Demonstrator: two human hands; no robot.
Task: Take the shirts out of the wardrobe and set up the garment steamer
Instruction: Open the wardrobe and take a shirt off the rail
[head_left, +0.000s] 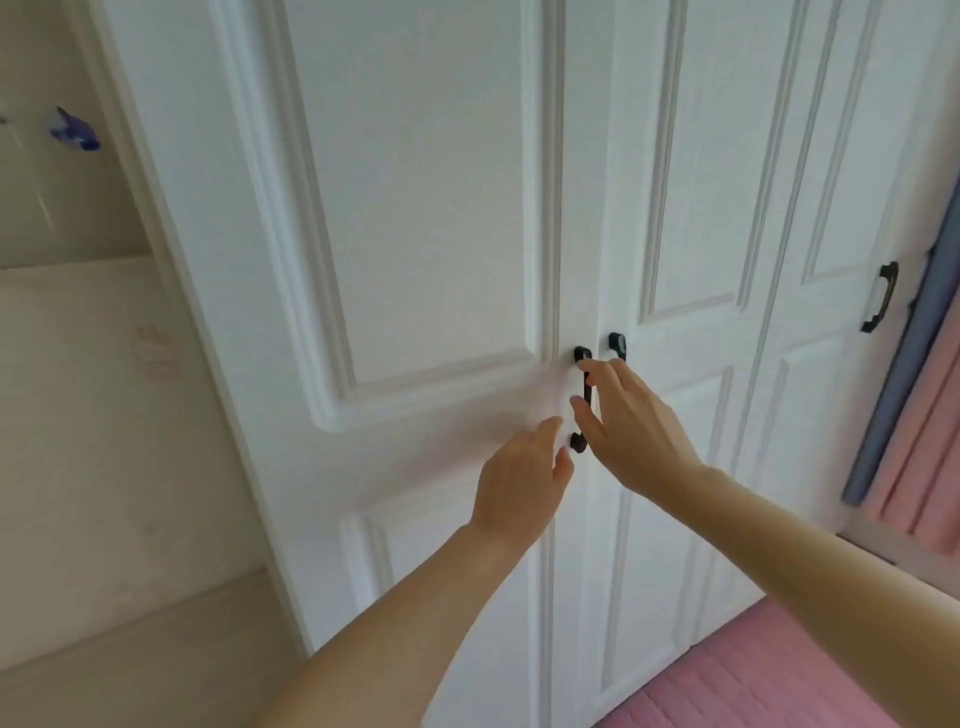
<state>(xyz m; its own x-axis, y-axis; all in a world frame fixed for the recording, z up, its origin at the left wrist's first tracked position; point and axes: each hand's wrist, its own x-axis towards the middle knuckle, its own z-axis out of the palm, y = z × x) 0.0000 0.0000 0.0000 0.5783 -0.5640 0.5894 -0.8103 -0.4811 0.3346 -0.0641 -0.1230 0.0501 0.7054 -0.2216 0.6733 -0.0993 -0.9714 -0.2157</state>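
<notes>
The white wardrobe (431, 208) fills the head view with its panelled doors closed. Two black handles sit side by side at the middle seam. My right hand (639, 431) reaches across with spread fingers at the left handle (587, 397), its thumb and forefinger on either side of the bar without curling round it. Only the top of the right handle (616, 345) shows; my right hand hides the rest. My left hand (522, 480) hovers just below and left of the left handle's lower end, fingers relaxed and holding nothing. No shirts or steamer are in view.
A further wardrobe door at the right carries another black handle (879, 297). A blue and pink curtain (914, 395) hangs at the right edge. Pink bedding (779, 670) lies at the lower right. A beige wall with a blue sticker (75, 130) is at the left.
</notes>
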